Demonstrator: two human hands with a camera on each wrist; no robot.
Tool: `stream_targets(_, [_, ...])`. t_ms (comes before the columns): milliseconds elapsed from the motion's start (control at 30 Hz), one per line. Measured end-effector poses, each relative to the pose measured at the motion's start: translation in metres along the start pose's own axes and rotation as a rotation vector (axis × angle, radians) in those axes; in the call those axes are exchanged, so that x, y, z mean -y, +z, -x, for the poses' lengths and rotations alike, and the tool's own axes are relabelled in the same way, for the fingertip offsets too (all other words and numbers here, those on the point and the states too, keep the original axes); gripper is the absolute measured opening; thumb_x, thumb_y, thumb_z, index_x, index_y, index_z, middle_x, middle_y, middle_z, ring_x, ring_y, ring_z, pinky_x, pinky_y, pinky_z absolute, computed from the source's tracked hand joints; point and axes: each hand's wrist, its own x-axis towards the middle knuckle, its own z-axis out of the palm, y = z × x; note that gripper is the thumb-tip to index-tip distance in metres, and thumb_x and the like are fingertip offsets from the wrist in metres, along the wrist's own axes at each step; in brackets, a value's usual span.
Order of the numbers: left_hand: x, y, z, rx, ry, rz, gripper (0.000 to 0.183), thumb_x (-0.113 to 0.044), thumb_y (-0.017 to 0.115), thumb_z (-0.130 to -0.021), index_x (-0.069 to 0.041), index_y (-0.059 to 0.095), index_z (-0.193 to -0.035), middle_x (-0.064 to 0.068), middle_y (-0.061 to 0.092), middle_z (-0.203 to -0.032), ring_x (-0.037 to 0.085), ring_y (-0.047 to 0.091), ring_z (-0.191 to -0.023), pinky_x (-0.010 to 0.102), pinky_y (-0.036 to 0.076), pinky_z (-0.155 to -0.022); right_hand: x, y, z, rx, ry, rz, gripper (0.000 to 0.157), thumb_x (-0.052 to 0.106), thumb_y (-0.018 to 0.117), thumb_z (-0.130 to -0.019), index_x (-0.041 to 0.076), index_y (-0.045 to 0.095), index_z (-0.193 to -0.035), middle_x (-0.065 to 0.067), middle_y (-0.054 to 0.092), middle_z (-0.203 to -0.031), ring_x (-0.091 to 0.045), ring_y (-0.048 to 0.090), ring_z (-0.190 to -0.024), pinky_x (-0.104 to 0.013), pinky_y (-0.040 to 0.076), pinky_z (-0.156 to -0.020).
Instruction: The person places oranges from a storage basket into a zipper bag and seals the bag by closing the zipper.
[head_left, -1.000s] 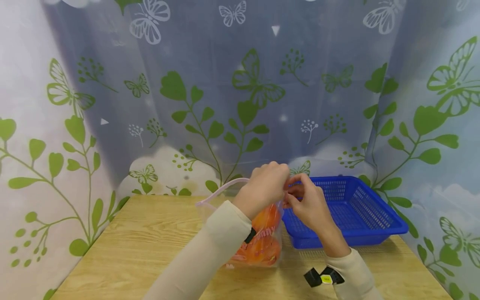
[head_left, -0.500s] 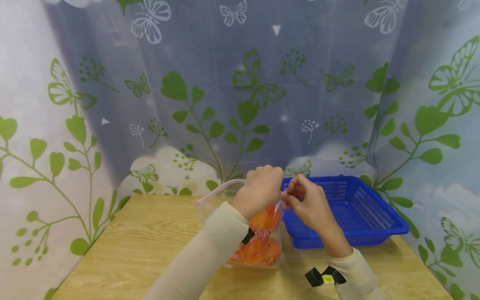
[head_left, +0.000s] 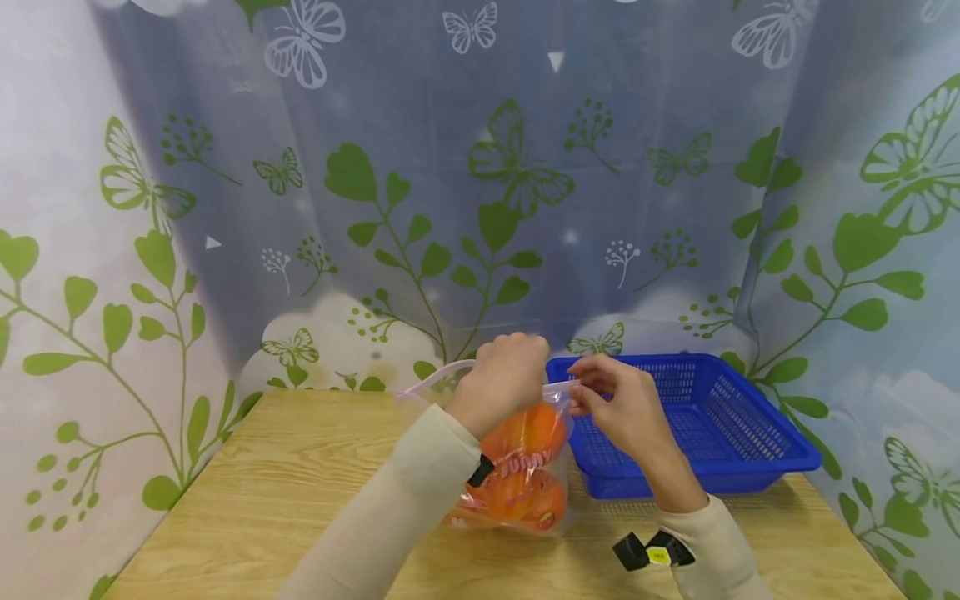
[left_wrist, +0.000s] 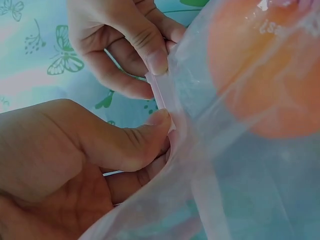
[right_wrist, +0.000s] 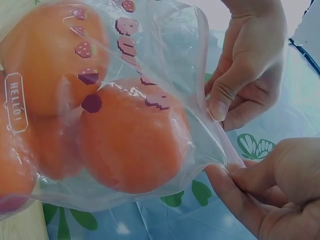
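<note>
A clear zip bag (right_wrist: pixel 145 45) with a pink seal and printed strawberries and lettering stands on the table. Inside it are several round orange-coloured fruits (right_wrist: pixel 132 137); the plastic blurs their kind. My left hand (head_left: pixel 504 379) pinches the pink zip strip (head_left: pixel 558 387) between thumb and fingers, plain in the left wrist view. At the strip's right end, my right hand (head_left: pixel 621 408) pinches the bag's corner with thumb and index finger. A short stretch of pressed-together strip shows between the hands. Left of my left hand, the bag's mouth gapes in a loop.
Behind and right of the bag, a blue perforated plastic basket (head_left: pixel 697 475) sits on the wooden table (head_left: pixel 300 467). My right hand is in front of its left part. A curtain (head_left: pixel 420 275) printed with leaves and butterflies hangs along the back and sides.
My left hand has slid left along the zip strip, away from the right hand, baring more of the strip and the fruits. My right hand has stayed nearly in place at the corner.
</note>
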Motion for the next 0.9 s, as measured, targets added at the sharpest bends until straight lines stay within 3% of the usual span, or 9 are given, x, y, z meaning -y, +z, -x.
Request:
stream_targets(200, [0.004, 0.001, 0.000, 0.000, 0.003, 0.000, 0.009, -0.009, 0.068, -0.095, -0.013, 0.067, -0.087, 0.001, 0.065, -0.082, 0.019, 0.057, -0.068, 0.030, 0.045, -0.055, 0.001, -0.001, 0.000, -0.010, 0.004, 0.040, 0.012, -0.007, 0.070, -0.092, -0.003, 0.075, -0.102, -0.021, 0.077, -0.093, -0.015, 0.076, -0.069, -0.033, 0.066, -0.063])
stream_targets(667, [0.013, 0.004, 0.002, 0.020, -0.017, 0.058, 0.008, -0.010, 0.070, -0.095, -0.013, 0.064, -0.092, 0.003, 0.063, -0.084, 0.019, 0.057, -0.072, 0.028, 0.045, -0.055, -0.002, -0.002, -0.001, -0.016, 0.041, 0.051, 0.010, -0.005, 0.070, -0.093, -0.002, 0.076, -0.100, -0.020, 0.078, -0.094, -0.015, 0.076, -0.070, -0.035, 0.066, -0.065])
stream_targets(767, [0.016, 0.004, 0.003, 0.024, -0.021, 0.076, 0.013, -0.008, 0.069, -0.095, -0.013, 0.062, -0.085, 0.001, 0.058, -0.077, 0.018, 0.053, -0.067, 0.027, 0.042, -0.052, -0.003, -0.003, -0.002, -0.014, 0.050, 0.053, 0.010, -0.004, 0.070, -0.093, -0.001, 0.076, -0.100, -0.019, 0.078, -0.094, -0.016, 0.076, -0.071, -0.035, 0.066, -0.065])
stream_targets(900, [0.021, 0.003, 0.004, 0.025, -0.017, 0.092, 0.034, -0.001, 0.064, -0.094, -0.014, 0.049, -0.066, -0.001, 0.040, -0.061, 0.015, 0.038, -0.058, 0.026, 0.031, -0.048, -0.003, -0.003, -0.003, -0.013, 0.057, 0.062, 0.009, -0.004, 0.070, -0.094, 0.000, 0.076, -0.100, -0.019, 0.077, -0.094, -0.016, 0.076, -0.071, -0.033, 0.066, -0.065])
